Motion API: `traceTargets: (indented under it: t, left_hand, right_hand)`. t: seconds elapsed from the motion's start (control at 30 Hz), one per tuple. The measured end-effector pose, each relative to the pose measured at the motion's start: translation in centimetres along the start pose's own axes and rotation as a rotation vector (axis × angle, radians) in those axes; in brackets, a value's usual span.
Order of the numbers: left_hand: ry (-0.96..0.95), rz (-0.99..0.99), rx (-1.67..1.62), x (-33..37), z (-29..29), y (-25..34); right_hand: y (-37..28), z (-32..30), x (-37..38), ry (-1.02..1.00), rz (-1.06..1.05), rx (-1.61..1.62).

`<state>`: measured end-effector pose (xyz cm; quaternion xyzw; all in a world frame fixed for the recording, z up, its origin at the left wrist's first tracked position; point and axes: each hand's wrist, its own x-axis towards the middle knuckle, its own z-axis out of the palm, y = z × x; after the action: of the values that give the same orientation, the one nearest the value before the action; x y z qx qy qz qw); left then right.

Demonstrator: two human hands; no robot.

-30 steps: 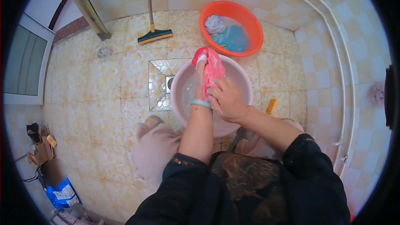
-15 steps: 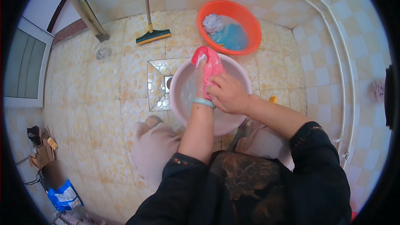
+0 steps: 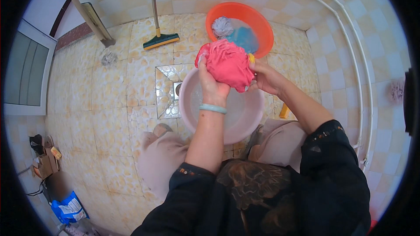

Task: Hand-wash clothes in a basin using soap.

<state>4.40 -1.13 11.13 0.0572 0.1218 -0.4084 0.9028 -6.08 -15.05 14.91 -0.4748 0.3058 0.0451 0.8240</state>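
Both hands hold a bunched wet pink cloth (image 3: 227, 63) above the far part of a pale pink basin (image 3: 187, 116). My left hand (image 3: 212, 86) supports it from the left and below, thumb up along its side. My right hand (image 3: 267, 78) grips the right edge, its fingertips partly hidden by the cloth. A small yellow patch (image 3: 251, 58) shows between the cloth and the right hand; I cannot tell whether it belongs to the cloth. Cloudy water (image 3: 234, 113) lies in the basin, which stands between my knees.
Beyond it an orange basin (image 3: 267, 24) holds a pale lilac cloth (image 3: 222, 27) and a blue cloth (image 3: 244, 39) in water. A yellow block (image 3: 284, 111) is by my right knee. A floor squeegee (image 3: 161, 40) and a floor drain (image 3: 176, 88) are to the left. Pipes run along the right wall.
The pink cloth was draped around my left hand, with the right hand gripping it near the wrist. It is now gathered into a bundle, and my right hand has moved to its right side.
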Motion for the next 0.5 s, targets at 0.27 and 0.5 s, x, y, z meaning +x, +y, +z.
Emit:
traceTargets:
  t: [0.27,0.5]
  left_hand:
    - [-0.056,-0.039,0.065,0.7,-1.4,-0.5]
    - [-0.040,-0.154,0.257,-0.8,0.2,-1.9]
  right_hand:
    - [-4.4,-0.2,-2.0,0.272,-0.510,-0.109]
    - [-8.9,6.7,-4.8,0.044,-0.807,0.137]
